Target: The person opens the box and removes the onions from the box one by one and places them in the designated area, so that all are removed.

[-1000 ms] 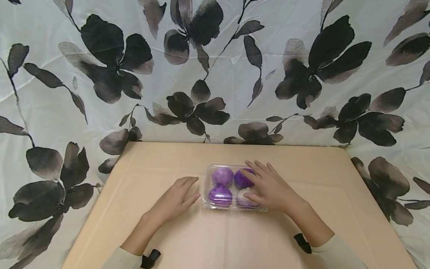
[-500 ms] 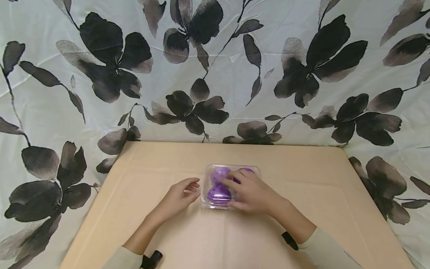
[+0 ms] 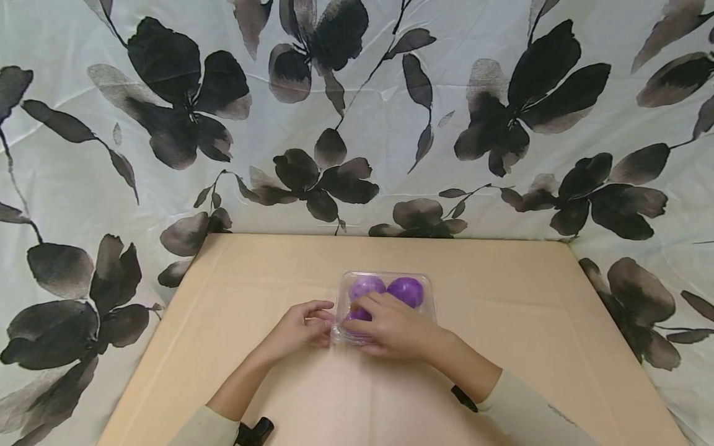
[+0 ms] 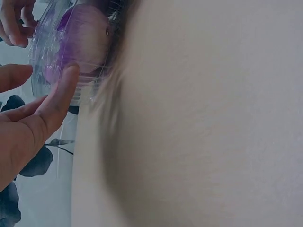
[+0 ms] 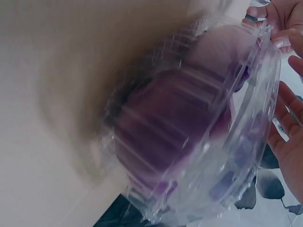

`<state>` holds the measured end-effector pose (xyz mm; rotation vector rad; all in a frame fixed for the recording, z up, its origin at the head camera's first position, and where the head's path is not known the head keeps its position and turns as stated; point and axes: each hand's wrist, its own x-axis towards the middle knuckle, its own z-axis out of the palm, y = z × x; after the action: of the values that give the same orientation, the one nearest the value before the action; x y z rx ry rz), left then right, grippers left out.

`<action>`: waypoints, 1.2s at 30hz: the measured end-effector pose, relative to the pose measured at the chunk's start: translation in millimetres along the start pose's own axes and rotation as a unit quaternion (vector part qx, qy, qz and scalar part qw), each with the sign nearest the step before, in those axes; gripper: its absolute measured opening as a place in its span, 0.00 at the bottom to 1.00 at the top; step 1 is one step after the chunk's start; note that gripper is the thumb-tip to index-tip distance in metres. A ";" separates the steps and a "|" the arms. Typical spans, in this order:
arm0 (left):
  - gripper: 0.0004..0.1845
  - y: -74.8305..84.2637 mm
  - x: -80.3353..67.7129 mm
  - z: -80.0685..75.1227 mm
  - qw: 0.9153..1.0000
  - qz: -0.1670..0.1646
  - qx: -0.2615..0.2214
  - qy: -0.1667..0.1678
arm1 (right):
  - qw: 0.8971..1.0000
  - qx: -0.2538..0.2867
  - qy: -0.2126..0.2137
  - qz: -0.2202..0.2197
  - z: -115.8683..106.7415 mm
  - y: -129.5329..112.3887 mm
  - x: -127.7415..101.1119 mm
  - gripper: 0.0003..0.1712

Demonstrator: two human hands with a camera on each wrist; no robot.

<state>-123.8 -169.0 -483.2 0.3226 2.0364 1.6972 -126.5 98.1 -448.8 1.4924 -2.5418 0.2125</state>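
Note:
A clear plastic clamshell box (image 3: 429, 297) stands on the table, its lid down over several round purple pieces. Two of these, a lighter purple ball (image 3: 366, 287) and a darker purple ball (image 3: 405, 291), show at the back of the box. My left hand (image 3: 304, 325) is at the box's left edge with bent, loose fingers; in the left wrist view a fingertip (image 4: 71, 75) meets the clear wall. Over the lid's front part lies my right hand (image 3: 398, 328), fingers reaching left and hiding the front pieces. The right wrist view shows its fingers (image 5: 289, 113) beside the plastic.
The tan tabletop (image 3: 268, 266) extends around the box, its far edge against a white cloth with dark flowers (image 3: 301, 179). Black straps sit on both wrists, the left strap (image 3: 253, 432) near the bottom of the head view.
My right hand has moved left and toward me across the lid, uncovering the back right ball. My left hand has bent its fingers and edged right to the box.

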 end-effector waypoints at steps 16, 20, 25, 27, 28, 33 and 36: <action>0.13 -7.0 -0.8 0.7 0.994 -0.070 -0.070 -0.040 | 0.998 -0.038 0.043 -0.026 17.7 -10.7 8.4 0.16; 0.12 -7.0 -0.6 1.0 0.993 -0.072 -0.084 -0.048 | 0.997 -0.048 0.052 -0.025 19.0 -11.0 9.1 0.16; 0.13 -6.4 -1.9 -0.2 0.992 -0.073 -0.088 -0.057 | 0.995 -0.072 0.068 -0.029 22.6 -11.7 10.7 0.14; 0.13 -7.1 -2.2 0.0 0.991 -0.073 -0.090 -0.060 | 0.994 -0.079 0.072 -0.032 22.8 -12.5 10.9 0.12; 0.13 -7.6 -2.1 0.4 0.991 -0.072 -0.092 -0.061 | 0.993 -0.080 0.074 -0.033 23.0 -12.9 10.9 0.11; 0.12 -12.3 -1.6 1.0 0.990 -0.067 -0.103 -0.066 | 0.991 -0.086 0.094 -0.038 26.2 -14.2 10.8 0.05; 0.12 -14.4 -2.3 1.0 0.990 -0.071 -0.109 -0.063 | 0.987 -0.106 0.112 -0.045 28.2 -16.2 11.3 0.05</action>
<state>-119.7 -172.1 -496.9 0.2010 1.7233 1.7436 -120.2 74.6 -473.1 1.4118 -2.2389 0.0860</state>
